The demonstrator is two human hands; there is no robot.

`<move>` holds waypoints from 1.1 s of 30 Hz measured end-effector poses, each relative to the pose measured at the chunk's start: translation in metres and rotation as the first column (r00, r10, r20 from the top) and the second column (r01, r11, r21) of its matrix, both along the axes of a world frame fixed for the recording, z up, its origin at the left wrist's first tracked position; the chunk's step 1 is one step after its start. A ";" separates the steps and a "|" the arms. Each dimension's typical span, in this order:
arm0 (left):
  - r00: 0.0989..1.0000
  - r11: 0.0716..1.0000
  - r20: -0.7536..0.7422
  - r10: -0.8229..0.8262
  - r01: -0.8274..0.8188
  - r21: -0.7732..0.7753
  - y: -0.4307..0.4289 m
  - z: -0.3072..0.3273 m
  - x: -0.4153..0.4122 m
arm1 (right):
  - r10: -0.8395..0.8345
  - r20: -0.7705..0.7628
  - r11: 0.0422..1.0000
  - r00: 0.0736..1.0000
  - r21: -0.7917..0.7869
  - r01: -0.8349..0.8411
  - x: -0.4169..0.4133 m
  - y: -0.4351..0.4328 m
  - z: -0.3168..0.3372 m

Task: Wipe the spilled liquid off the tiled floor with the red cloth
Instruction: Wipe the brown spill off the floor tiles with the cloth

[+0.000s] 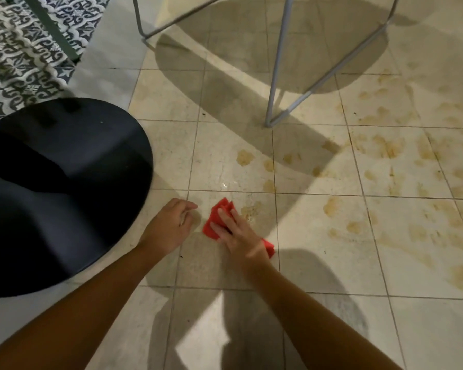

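A red cloth lies crumpled on the pale tiled floor. My right hand lies flat on top of it, fingers straight, pressing it down. A small yellowish wet patch sits just right of the cloth, and a clear shiny streak of liquid lies on the tile beyond it. My left hand rests on the floor left of the cloth with its fingers loosely curled, holding nothing.
A black round seat fills the left side. Grey metal chair legs stand ahead. Several yellowish stains spread over the tiles to the right. A patterned rug lies at the far left.
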State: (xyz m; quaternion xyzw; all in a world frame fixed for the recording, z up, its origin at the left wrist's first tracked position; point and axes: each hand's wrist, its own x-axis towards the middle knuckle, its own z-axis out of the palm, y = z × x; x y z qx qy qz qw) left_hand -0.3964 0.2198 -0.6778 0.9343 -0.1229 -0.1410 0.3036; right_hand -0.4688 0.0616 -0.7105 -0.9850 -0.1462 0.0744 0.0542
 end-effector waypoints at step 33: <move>0.992 0.990 -0.074 0.103 -0.109 -0.090 -0.002 -0.013 0.007 | -0.417 -0.143 0.893 0.897 0.116 0.434 -0.017 -0.034 -0.018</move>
